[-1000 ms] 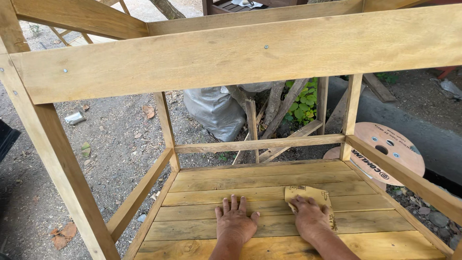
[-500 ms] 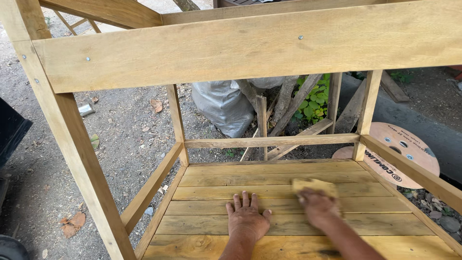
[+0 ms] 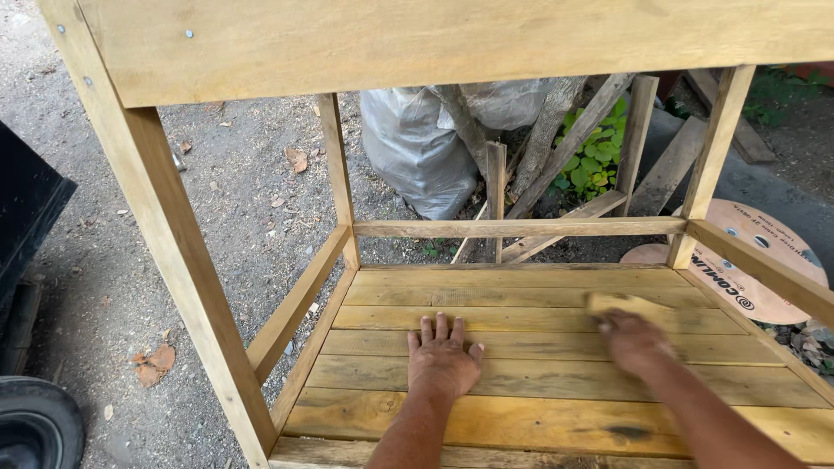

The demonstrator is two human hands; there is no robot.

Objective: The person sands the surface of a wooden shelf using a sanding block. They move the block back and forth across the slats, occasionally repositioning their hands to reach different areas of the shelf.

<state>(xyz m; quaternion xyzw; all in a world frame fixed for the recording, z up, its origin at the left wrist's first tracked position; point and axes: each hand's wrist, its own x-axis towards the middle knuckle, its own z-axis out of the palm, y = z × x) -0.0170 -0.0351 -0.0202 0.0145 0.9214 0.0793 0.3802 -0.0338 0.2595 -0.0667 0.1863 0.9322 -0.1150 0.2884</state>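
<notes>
At the far left a dark tyre (image 3: 35, 427) and a black edge sit on the gravel ground (image 3: 226, 182), well apart from the wooden frame. The frame's near left post (image 3: 174, 252) slants down from the broad top board (image 3: 434, 43), and a low side rail (image 3: 295, 300) runs beside the slatted shelf (image 3: 521, 421). The left hand (image 3: 443, 358) lies flat on the middle slats, fingers (image 3: 440, 326) spread narrowly and pressed to the wood, holding nothing; bare planks lie open to its left up to the rail, and toward the back rail (image 3: 521, 227). Just right of it, with a plank-wide gap between, the right hand (image 3: 637, 340) is blurred, its fingers bent over the near end of a small tan sanding block (image 3: 627, 303) that rests on the slats; how tightly they grip cannot be told. Open slats run on to the right side rail (image 3: 764, 271). Behind the frame stand a grey plastic sack (image 3: 417, 148), leaning sticks and green leaves (image 3: 595, 161), and a round wooden spool disc (image 3: 756, 260) lies past the right post (image 3: 717, 148).
</notes>
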